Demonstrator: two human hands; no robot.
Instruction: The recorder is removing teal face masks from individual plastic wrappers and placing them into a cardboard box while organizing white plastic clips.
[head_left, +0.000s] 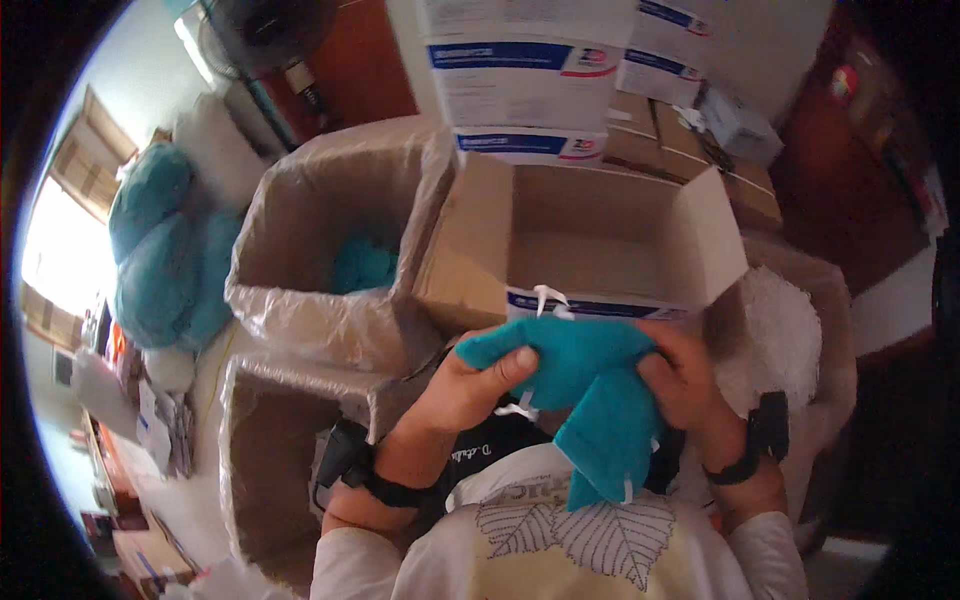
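Observation:
Close to my chest, both hands hold teal face masks (575, 352) with white elastic straps. My left hand (478, 385) pinches the left end, its thumb lying across the fabric. At the other end, my right hand (682, 372) grips the masks, with its fingers partly hidden behind them. Another teal mask piece (608, 430) hangs down at an angle below, over my lap. How many masks are in my hands I cannot tell. Just beyond them stands an open white carton (590, 250) with its flaps raised and bare cardboard showing inside.
A plastic-lined box (330, 180) at the left holds teal pieces (365, 264). Another lined box (290, 450) stands nearer, and a box of white material (785, 335) is at the right. Closed cartons (525, 90) are stacked behind. Teal-filled bags (165, 250) stand far left.

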